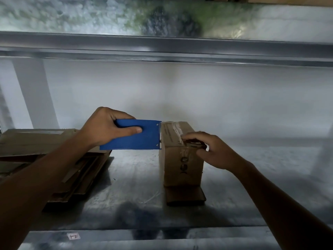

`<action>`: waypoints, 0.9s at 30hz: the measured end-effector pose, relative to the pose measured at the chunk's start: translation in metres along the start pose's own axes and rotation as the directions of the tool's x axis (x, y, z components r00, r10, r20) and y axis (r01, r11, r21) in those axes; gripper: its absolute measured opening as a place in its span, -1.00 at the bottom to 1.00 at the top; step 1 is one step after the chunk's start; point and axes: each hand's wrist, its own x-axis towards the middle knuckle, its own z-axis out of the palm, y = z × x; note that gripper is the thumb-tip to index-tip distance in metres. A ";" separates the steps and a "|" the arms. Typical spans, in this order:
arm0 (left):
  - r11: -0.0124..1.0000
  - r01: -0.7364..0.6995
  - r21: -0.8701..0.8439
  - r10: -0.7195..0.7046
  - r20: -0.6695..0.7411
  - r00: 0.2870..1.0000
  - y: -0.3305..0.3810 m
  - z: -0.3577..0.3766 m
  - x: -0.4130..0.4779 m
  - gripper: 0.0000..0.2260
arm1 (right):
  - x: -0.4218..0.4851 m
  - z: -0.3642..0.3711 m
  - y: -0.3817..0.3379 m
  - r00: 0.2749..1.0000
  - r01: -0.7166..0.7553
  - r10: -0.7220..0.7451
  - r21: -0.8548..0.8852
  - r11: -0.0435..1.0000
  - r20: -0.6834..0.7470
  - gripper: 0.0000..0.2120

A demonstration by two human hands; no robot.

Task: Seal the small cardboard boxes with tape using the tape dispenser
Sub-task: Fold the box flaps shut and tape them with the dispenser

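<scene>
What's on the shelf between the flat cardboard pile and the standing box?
Nothing: the head view shows bare shelf between pile and box. The left hand holds the blue dispenser above it.

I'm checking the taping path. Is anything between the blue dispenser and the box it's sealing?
Nothing visible. The blue dispenser, gripped by the left hand, meets the box at its upper left edge; the right hand grips its top.

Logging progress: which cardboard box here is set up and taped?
The upright box held by the right hand, with clear tape across its top. The cardboard stack at left lies flattened.
</scene>
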 end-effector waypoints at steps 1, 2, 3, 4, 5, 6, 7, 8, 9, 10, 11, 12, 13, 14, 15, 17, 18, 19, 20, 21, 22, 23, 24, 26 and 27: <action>1.000 -0.005 -0.002 0.005 0.000 1.000 0.001 0.001 0.001 -0.80 | -0.001 0.002 -0.001 1.000 0.012 -0.012 -0.002 1.000 0.001 -0.42; 1.000 -0.012 -0.002 0.012 0.001 1.000 0.002 0.002 0.001 -0.80 | -0.001 0.005 -0.002 1.000 0.027 -0.027 -0.009 1.000 -0.001 -0.42; 1.000 -0.019 -0.001 0.019 0.003 1.000 0.003 0.003 0.002 -0.80 | 0.000 0.008 -0.003 0.999 0.040 -0.040 -0.033 0.999 -0.012 -0.45; 1.000 -0.024 0.000 0.024 0.006 1.000 0.003 0.005 0.002 -0.79 | 0.001 0.011 -0.003 0.999 0.047 -0.048 -0.075 0.996 -0.023 -0.49; 1.000 -0.025 -0.001 0.025 0.008 1.000 0.003 0.006 0.002 -0.79 | 0.003 0.013 -0.005 0.999 0.042 -0.046 -0.130 0.991 -0.029 -0.53; 1.000 -0.024 -0.002 0.024 0.010 1.000 0.003 0.007 0.002 -0.79 | 0.005 0.014 -0.006 0.999 0.034 -0.040 -0.174 0.984 -0.031 -0.55; 1.000 -0.021 -0.002 0.021 0.011 1.000 0.003 0.009 0.002 -0.79 | 0.006 0.016 -0.006 0.999 0.028 -0.035 -0.193 0.981 -0.033 -0.57; 1.000 -0.020 -0.001 0.020 0.011 1.000 0.004 0.010 0.003 -0.79 | 0.007 0.016 -0.007 0.999 0.026 -0.033 -0.196 0.980 -0.035 -0.57; 1.000 -0.022 0.001 0.022 0.011 1.000 0.004 0.012 0.003 -0.79 | 0.007 0.017 -0.007 0.999 0.023 -0.030 -0.198 0.980 -0.034 -0.57; 1.000 -0.025 0.004 0.024 0.010 1.000 0.005 0.013 0.003 -0.78 | 0.006 0.017 -0.008 0.999 0.024 -0.031 -0.207 0.978 -0.028 -0.56; 1.000 -0.028 0.009 0.028 0.009 1.000 0.005 0.014 0.004 -0.77 | 0.006 0.017 -0.010 1.000 0.020 -0.025 -0.208 0.978 -0.019 -0.56; 0.999 -0.030 0.014 0.030 0.008 1.000 0.006 0.015 0.004 -0.76 | 0.004 0.016 -0.012 1.000 0.014 -0.017 -0.177 0.984 -0.018 -0.56; 0.999 -0.034 0.017 0.034 0.007 0.999 0.006 0.016 0.004 -0.76 | 0.002 0.016 -0.016 0.999 0.006 -0.009 -0.111 0.994 -0.034 -0.59; 0.999 -0.042 0.018 0.042 0.004 0.999 0.007 0.017 0.004 -0.77 | 0.001 0.015 -0.019 0.997 0.007 -0.009 -0.031 1.000 -0.072 -0.63; 0.998 -0.052 0.022 0.052 0.001 0.999 0.008 0.017 0.005 -0.79 | 0.000 0.015 -0.022 0.991 0.021 -0.016 0.036 0.999 -0.132 -0.67; 0.997 -0.071 0.028 0.071 -0.001 0.998 0.010 0.018 0.006 -0.80 | 0.000 0.013 -0.030 0.973 0.039 -0.011 0.117 0.992 -0.231 -0.72; 0.997 -0.077 0.027 0.077 -0.002 0.997 0.011 0.019 0.007 -0.80 | 0.000 0.012 -0.036 0.971 0.038 0.002 0.164 0.986 -0.240 -0.73; 0.996 -0.082 0.023 0.082 -0.005 0.997 0.013 0.019 0.008 -0.80 | 0.001 0.012 -0.041 0.974 0.036 0.011 0.204 0.978 -0.226 -0.72; 0.996 -0.087 0.017 0.088 -0.010 0.996 0.014 0.020 0.009 -0.80 | 0.002 0.012 -0.046 0.978 0.039 0.009 0.227 0.973 -0.208 -0.72; 0.995 -0.095 0.012 0.096 -0.016 0.995 0.015 0.021 0.009 -0.81 | 0.003 0.013 -0.049 0.980 0.040 0.010 0.242 0.970 -0.200 -0.72; 0.995 -0.104 0.009 0.104 -0.022 0.994 0.015 0.022 0.009 -0.81 | 0.004 0.014 -0.052 0.979 0.042 0.013 0.268 0.963 -0.202 -0.74; 0.994 -0.110 0.003 0.110 -0.026 0.994 0.016 0.023 0.010 -0.81 | 0.005 0.014 -0.053 0.978 0.039 0.027 0.304 0.952 -0.209 -0.77; 0.994 -0.113 -0.005 0.113 -0.026 0.993 0.017 0.023 0.010 -0.80 | 0.007 0.015 -0.054 0.976 0.035 0.042 0.345 0.938 -0.213 -0.80; 0.991 -0.133 -0.002 0.133 -0.021 0.991 0.017 0.023 0.011 -0.76 | 0.010 0.015 -0.055 0.978 0.022 0.066 0.412 0.911 -0.200 -0.81; 0.989 -0.146 0.006 0.146 -0.020 0.989 0.018 0.023 0.012 -0.73 | 0.012 0.015 -0.055 0.979 0.016 0.074 0.440 0.898 -0.188 -0.80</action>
